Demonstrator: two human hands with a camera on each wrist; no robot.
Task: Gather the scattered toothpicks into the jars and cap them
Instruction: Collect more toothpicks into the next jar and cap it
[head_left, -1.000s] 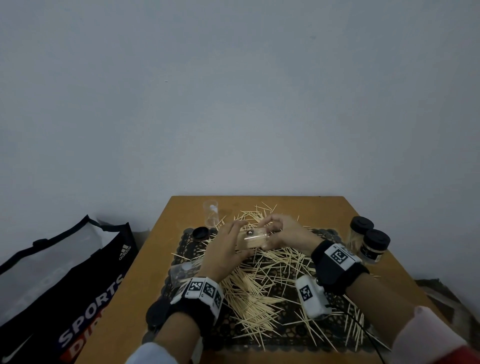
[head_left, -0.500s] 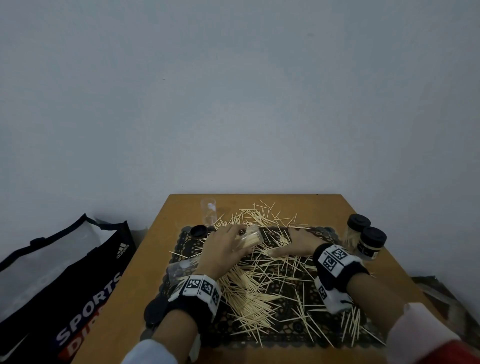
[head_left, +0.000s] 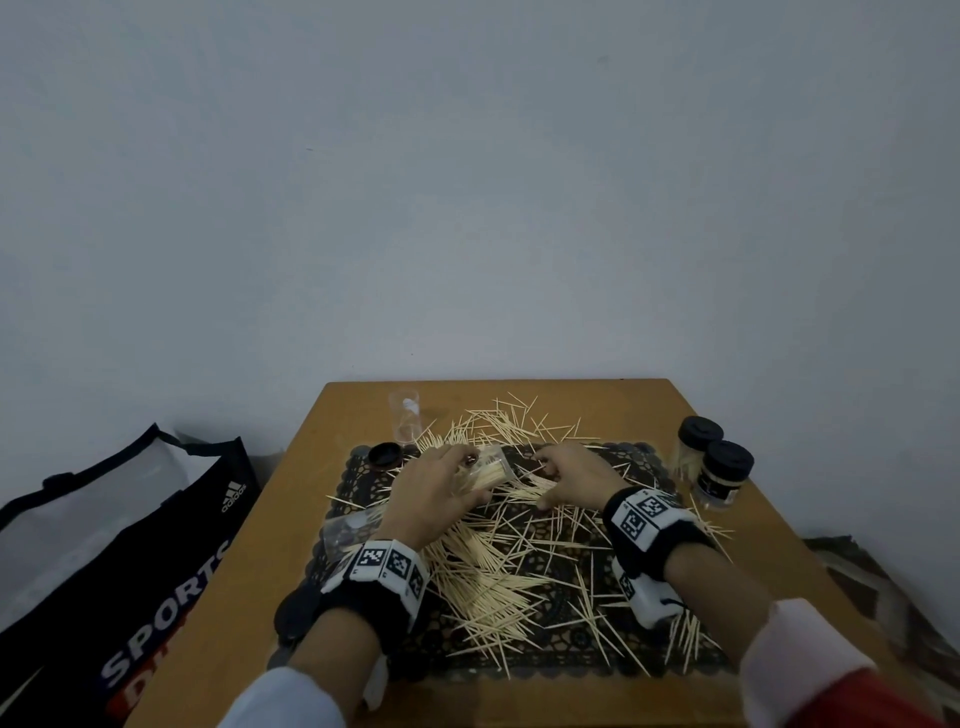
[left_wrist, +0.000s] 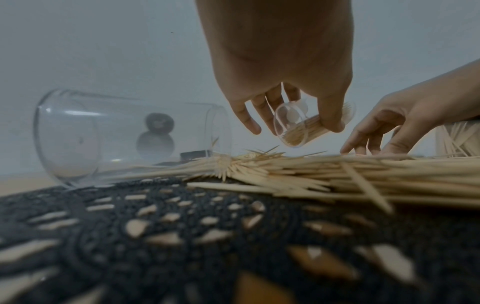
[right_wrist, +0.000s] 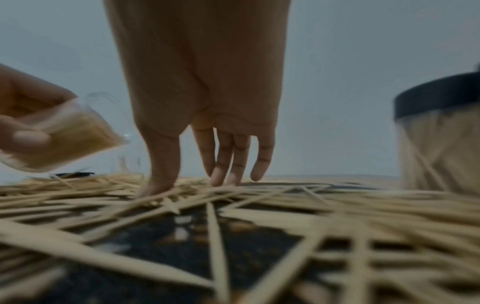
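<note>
A second ago both hands were raised together over the mat, the right feeding toothpicks into the small jar; now the right hand has dropped away from it to the pile. Its fingers hang nearly straight, tips touching the toothpicks with nothing yet pinched. The left hand has its fingers curled round the small jar, holding it tilted just above the mat, mouth turned toward the right hand and about half full of sticks.

The loose toothpicks lie all over the mat and spill past its far edge onto the surface. An empty jar lies on its side at the mat's left edge, another clear one stands beyond its far left corner beside a black lid, and two capped jars stand off its right side.

The sticks look light, stiff and sharp-tipped, and likely to scatter or roll if swept. I'd pinch a small aligned bundle at mid-length. The jar seems smooth and slippery, so a grip round its body suits it.
</note>
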